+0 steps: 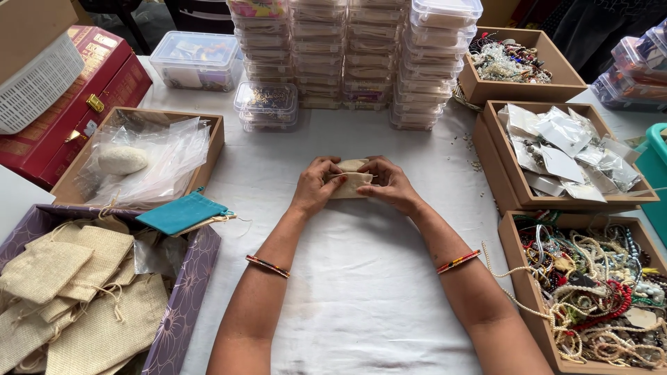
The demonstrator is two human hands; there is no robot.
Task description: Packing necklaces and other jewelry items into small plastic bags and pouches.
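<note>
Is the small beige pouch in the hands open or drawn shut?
Cannot tell. Both the left hand and right hand cover the ends of the pouch, hiding its mouth; a thin string crosses it.

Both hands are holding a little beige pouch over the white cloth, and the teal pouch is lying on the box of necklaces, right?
Not quite. Both hands, left hand and right hand, do hold the little beige pouch over the white cloth. But the head view shows the teal pouch on the purple box of burlap bags on the left, not on the necklace box on the right.
</note>
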